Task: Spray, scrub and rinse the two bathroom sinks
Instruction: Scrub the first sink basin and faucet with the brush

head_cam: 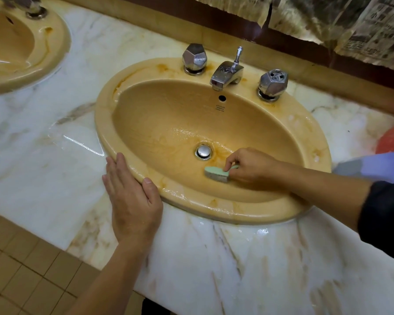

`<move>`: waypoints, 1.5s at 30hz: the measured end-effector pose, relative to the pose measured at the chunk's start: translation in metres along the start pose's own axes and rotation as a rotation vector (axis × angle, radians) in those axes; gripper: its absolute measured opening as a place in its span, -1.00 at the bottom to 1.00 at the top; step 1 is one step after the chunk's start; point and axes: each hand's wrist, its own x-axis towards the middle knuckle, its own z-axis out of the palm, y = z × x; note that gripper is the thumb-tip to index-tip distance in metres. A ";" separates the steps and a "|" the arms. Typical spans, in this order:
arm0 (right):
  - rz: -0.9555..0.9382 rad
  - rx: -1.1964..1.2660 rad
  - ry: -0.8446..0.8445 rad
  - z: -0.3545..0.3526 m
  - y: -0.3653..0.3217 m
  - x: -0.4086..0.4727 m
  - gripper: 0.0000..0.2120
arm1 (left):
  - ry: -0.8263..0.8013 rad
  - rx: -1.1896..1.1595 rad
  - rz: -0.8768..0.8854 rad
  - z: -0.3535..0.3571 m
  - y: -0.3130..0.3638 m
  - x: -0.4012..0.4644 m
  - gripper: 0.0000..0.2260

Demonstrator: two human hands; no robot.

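Head camera looks down on a wet, veined marble counter (55, 169). Far left, a second tan sink (43, 48) shows partly. The left hand (132, 198) lies flat, fingers straight, on the near rim of the main oval sink (309, 142), probably as a brace. Right of the metal drain (203, 151), the right hand (250, 164) grips a pale green scrub brush (216, 173), bristles pressed to the rust-stained glossy basin.
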 end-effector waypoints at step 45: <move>-0.066 -0.231 -0.288 -0.054 -0.006 -0.050 -0.81 | 0.004 -0.019 0.014 -0.001 -0.002 0.002 -0.35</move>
